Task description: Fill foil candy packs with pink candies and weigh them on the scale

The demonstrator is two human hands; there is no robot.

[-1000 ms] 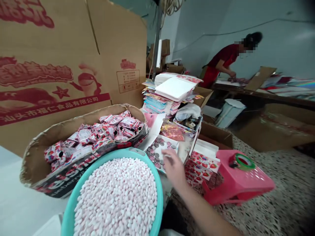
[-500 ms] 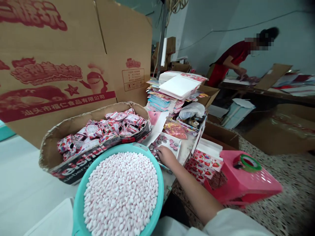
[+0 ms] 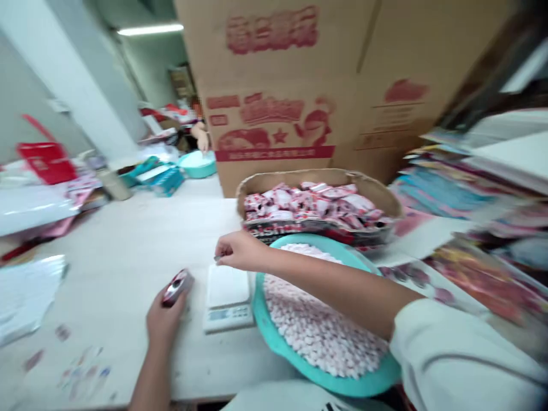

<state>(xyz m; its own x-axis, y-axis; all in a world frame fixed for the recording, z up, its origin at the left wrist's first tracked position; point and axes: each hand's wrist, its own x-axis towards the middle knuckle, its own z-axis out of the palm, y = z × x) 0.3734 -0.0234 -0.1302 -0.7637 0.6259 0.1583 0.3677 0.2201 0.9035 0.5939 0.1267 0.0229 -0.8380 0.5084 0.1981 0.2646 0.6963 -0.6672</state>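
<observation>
My left hand (image 3: 165, 314) is wrapped round a small candy box (image 3: 178, 285), dark pink with a pale side and a round spot on the face turned up. Above the far end of a white digital scale (image 3: 229, 288), my right hand (image 3: 242, 251) pinches a small greyish piece (image 3: 217, 259), too blurred to name surely. My right forearm crosses over a turquoise basin (image 3: 274, 337) full of pale pink and white candies (image 3: 321, 328). Behind the basin stands a cut-down carton (image 3: 385, 197) holding many small strawberry-print boxes (image 3: 299, 201).
A large cardboard box (image 3: 274, 57) walls off the back. At right are stacked printed sheets (image 3: 445, 182) and a tray of small round pieces (image 3: 417, 277). Scraps (image 3: 85, 371) lie at front left. Farther back, another person's hand (image 3: 201, 137) reaches over a turquoise basin (image 3: 197, 165).
The view has swung left. My right hand has left the tray of round pieces and moved across the basin to the scale. My left hand, holding the small box, has come into view.
</observation>
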